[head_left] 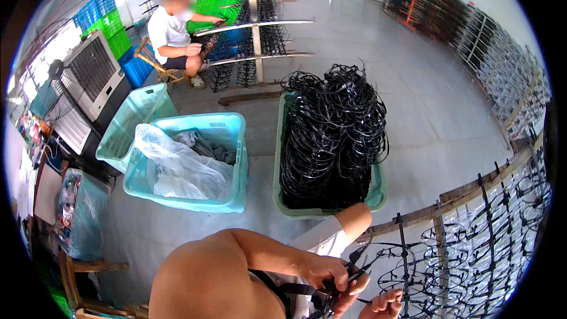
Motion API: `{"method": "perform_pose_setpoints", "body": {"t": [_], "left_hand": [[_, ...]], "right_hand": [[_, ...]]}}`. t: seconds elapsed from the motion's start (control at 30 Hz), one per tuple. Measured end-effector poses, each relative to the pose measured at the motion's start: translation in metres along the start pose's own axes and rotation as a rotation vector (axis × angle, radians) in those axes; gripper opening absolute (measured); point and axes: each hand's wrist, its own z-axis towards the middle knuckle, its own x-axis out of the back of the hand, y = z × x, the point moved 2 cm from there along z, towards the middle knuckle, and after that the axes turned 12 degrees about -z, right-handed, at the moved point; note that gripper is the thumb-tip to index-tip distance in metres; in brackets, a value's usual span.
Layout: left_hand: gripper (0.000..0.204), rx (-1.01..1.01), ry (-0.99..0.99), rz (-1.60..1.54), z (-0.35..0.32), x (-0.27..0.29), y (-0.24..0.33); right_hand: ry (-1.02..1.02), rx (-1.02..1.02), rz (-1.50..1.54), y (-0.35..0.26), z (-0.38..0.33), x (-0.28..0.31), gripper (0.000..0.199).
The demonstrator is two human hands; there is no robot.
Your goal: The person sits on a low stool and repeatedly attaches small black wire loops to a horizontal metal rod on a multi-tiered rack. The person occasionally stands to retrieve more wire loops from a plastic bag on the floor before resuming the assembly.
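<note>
My left hand [331, 273] is closed around a bunch of black plastic eyeglass frame pieces [348, 283] low in the view. My right hand [387, 304] sits just to its right at the bottom edge. Its fingers are curled and it touches the same black pieces; only part of it shows. Both hands are right beside a wooden rack [466, 192] hung with rows of black frame pieces. My bare left arm [201, 277] fills the lower middle.
A green crate [378, 192] heaped with black frame pieces stands ahead. To its left, a teal crate [239, 142] holds plastic bags and a second teal crate [142, 106] leans beside it. Another person [171, 32] sits on a stool at a far rack. More racks line the right wall.
</note>
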Motion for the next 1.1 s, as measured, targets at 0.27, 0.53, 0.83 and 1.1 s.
{"method": "perform_pose_setpoints", "body": {"t": [0.27, 0.53, 0.83, 1.1], "left_hand": [[0.020, 0.026, -0.414, 0.151, 0.006, 0.048, 0.042], [0.013, -0.331, 0.291, 1.063, 0.049, 0.074, 0.034], [0.034, -0.378, 0.593, 1.515, 0.107, 0.122, 0.032], [0.014, -0.309, 0.680, 1.358, 0.115, 0.134, 0.031]], "right_hand": [[0.472, 0.445, -0.127, -0.045, -0.044, 0.031, 0.030], [0.830, 0.665, -0.493, -0.051, -0.046, 0.039, 0.028], [0.633, 0.582, -0.580, -0.018, 0.001, 0.019, 0.023], [0.701, 0.599, -0.708, 0.001, 0.069, 0.028, 0.025]]}}
